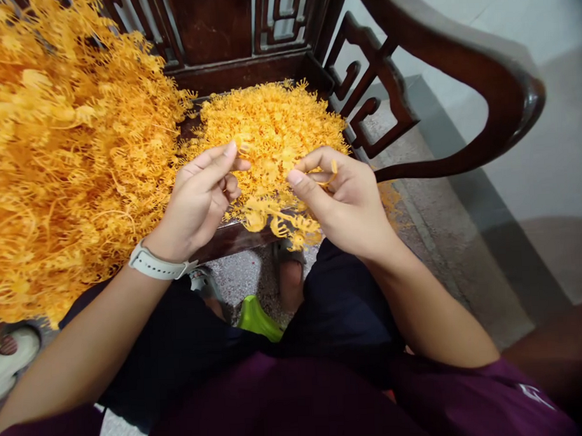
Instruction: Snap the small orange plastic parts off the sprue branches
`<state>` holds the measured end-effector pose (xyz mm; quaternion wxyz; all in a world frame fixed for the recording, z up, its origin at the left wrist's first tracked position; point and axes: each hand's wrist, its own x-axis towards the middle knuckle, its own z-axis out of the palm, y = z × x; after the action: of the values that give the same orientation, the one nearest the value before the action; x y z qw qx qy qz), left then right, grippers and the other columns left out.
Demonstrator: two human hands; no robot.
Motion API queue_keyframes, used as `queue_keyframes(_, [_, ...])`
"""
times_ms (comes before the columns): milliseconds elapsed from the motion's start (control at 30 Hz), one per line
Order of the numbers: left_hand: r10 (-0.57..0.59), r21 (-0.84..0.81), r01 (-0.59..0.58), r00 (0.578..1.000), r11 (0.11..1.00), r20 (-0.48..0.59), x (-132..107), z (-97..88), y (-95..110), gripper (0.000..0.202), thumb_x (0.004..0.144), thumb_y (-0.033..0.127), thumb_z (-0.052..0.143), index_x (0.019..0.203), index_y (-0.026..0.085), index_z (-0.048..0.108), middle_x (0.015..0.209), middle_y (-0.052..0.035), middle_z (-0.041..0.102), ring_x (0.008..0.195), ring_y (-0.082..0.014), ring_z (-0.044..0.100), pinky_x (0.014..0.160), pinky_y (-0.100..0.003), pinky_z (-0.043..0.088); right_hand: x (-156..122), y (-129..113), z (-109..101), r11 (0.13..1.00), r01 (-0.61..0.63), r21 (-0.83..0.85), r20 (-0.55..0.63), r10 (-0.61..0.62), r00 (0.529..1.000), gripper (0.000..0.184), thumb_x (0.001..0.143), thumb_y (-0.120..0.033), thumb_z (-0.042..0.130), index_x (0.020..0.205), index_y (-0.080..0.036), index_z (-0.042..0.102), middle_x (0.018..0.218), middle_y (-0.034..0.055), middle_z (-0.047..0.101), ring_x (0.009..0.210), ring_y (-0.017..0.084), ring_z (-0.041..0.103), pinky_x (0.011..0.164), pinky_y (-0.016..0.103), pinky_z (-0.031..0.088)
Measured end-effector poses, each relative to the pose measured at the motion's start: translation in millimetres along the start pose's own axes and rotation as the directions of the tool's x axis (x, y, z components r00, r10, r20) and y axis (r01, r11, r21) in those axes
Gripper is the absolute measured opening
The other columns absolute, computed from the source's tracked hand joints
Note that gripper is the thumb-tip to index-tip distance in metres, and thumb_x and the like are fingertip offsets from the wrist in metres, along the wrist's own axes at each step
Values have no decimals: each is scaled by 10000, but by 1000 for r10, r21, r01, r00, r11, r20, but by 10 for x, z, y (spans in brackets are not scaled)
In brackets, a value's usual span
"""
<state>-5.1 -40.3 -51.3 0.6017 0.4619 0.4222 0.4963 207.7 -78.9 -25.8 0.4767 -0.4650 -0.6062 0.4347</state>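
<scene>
- Thin, matte orange plastic makes up the sprig [284,219], with a narrow stem and curled, comb-toothed flower heads; it hangs below the right hand [348,203], in front of the low pile [278,126].
- That pile, dense and spiky with little flowers, lies on the seat of a dark, glossy wooden chair [212,30] with fretwork panels.
- A taller, looser heap [74,168] of the same orange plastic fills the left side and hides part of the chair.
- The curved armrest [496,77] sweeps out at the right; a bright green plastic stool [259,319] shows between the 2 legs.
- The left hand [195,196], above a pale wristband [154,264], pinches a small orange piece [239,142] between thumb and forefinger.
- The right hand's fingers curl around the sprig's stem, thumb pointing toward the left hand; the 2 hands are apart.
</scene>
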Motion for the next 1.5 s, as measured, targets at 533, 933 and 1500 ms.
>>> queue_keyframes(533, [42,210,-13,990,978,-131,645,-494,-204,591,798,450,973,1265,278,653,1066,-6,787,880,-146,650,690,-311,470,-22,-2,-38,999,-21,43,59,19,998,413,902,-582,828,816,-237,618,606,-40,446,532,109,313,492,294,237])
queue_keyframes(933, [141,410,-275,934,870,327,-7,5,170,397,929,569,811,797,196,782,748,-51,717,724,-193,659,678,-312,509,-10,44,0,999,-27,46,84,23,996,404,895,-572,838,839,-226,638,635,-36,473,557,109,332,503,288,244])
queue_keyframes(1500, [-73,-288,43,993,957,-94,-53,220,136,362,1057,252,697,713,171,621,666,5,549,570,-102,512,575,-211,425,3,-92,192,984,-47,173,261,0,965,329,967,-439,793,891,-212,568,593,-88,381,505,68,241,471,251,180])
